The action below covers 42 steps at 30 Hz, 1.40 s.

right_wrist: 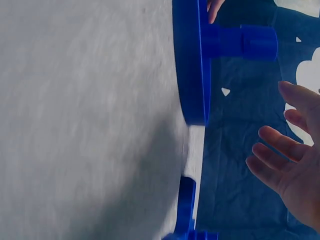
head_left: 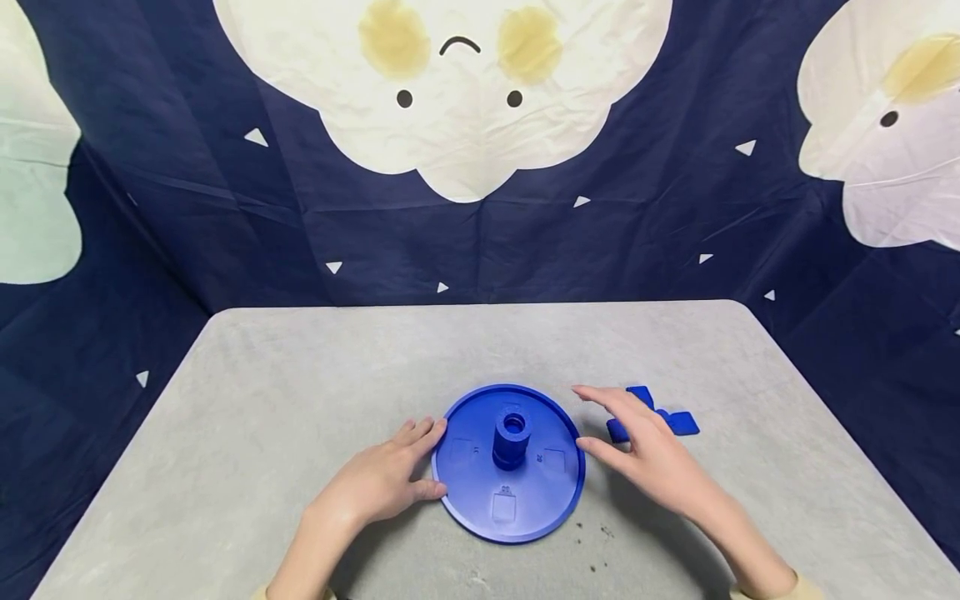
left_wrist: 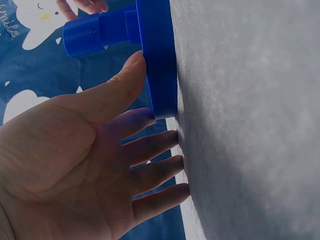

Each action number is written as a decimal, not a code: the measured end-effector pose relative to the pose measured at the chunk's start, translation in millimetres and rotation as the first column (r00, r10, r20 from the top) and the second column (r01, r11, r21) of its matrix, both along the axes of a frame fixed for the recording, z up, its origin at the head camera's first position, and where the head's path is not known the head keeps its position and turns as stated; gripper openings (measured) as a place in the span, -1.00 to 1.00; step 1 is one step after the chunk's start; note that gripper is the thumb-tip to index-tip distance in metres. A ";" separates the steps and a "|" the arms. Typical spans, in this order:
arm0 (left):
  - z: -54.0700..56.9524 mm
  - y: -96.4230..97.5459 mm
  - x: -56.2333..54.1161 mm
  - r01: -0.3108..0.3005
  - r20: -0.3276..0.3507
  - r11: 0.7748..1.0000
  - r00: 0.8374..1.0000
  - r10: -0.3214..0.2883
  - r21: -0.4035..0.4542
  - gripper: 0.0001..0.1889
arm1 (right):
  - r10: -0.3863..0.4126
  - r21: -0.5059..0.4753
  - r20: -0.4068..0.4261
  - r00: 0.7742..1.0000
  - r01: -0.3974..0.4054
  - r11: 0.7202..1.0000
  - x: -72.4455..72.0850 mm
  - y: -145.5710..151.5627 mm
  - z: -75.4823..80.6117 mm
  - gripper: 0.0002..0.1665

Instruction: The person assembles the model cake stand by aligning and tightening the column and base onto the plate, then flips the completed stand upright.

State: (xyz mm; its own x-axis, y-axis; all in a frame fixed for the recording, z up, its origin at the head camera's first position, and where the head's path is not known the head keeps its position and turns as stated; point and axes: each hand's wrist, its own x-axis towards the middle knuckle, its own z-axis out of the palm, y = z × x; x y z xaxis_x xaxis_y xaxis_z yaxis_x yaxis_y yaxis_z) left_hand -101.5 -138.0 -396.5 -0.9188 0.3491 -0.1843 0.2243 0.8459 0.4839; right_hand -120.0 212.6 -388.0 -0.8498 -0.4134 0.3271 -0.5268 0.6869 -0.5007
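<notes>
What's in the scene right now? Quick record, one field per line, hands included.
Main part: blue round disc, rimmed, flat on the table
Center: blue post, upright, open-topped
Left hand: fingers extended, thumb and index finger at the disc's left rim
Right hand: fingers spread, raised, apart from the disc
Second part: blue multi-armed piece, right of the disc, partly hidden by the right hand
Surface: gray table
Backdrop: dark blue cloth, white clouds

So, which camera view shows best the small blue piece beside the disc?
The head view: the small blue piece lies there with three arms visible, though the right hand partly covers it. The right wrist view shows only part, cut off at the bottom edge; the left wrist view does not show it.
</notes>
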 end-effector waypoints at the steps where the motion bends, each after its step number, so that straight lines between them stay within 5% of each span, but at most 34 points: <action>1: -0.2 0.0 -0.1 -0.001 0.000 1.000 1.000 0.001 0.001 -0.12 | -0.005 0.010 -0.013 1.000 0.005 1.000 -0.3 2.7 0.0 -0.27; 14: 0.3 0.1 0.4 -0.006 0.016 1.000 1.000 0.006 0.000 -0.12 | -0.014 0.049 -0.134 0.991 0.021 0.999 -5.0 39.9 5.4 -0.22; 42: 0.6 1.2 0.5 -0.011 0.012 1.000 1.000 0.011 -0.002 -0.12 | -0.068 0.111 -0.117 0.991 0.081 0.990 -17.1 107.8 -5.8 -0.24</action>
